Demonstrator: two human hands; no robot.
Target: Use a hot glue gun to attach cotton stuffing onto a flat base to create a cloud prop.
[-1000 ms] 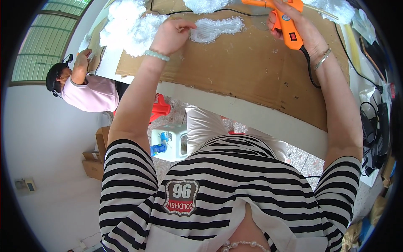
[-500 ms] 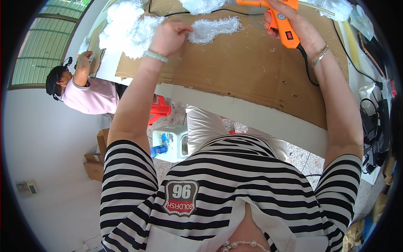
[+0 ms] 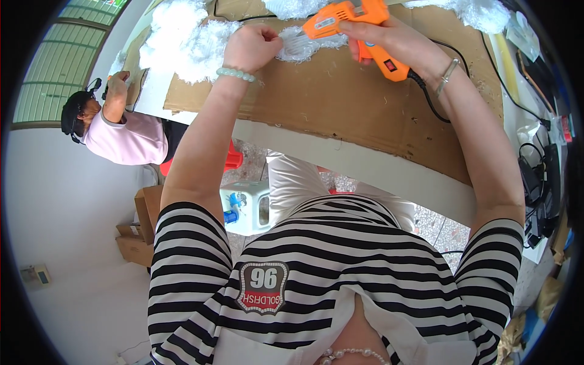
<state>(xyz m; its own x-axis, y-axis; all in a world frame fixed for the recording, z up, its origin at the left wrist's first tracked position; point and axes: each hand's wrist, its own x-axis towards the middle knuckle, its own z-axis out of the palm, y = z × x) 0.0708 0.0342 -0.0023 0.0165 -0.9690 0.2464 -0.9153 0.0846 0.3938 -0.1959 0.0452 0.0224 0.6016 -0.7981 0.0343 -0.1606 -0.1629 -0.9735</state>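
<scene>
In my right hand (image 3: 398, 45) is an orange hot glue gun (image 3: 391, 66), its fingers wrapped round the handle. The gun's nose points left, above a small piece of white fringed fabric (image 3: 298, 48) lying on the cardboard. My left hand (image 3: 252, 47) is closed in a pinch at the left end of that piece; the fingertips are partly hidden. Beside the left hand, a heap of fluffy white fringed material (image 3: 185, 45) spreads over the cardboard. A black cord (image 3: 426, 91) runs from the base of the glue gun's handle.
Brown cardboard (image 3: 340, 97) covers much of the white table (image 3: 365, 155). More white fringe (image 3: 480, 15) lies far right, near black cables and adapters (image 3: 535, 188). A co-worker in pink (image 3: 125, 134) is at the left. A pale plastic stool (image 3: 246, 210) stands below the table.
My right hand has brought the glue gun leftward and turned its nose over the fringed piece. My left hand has shifted slightly right, its fingers more curled at the piece's end.
</scene>
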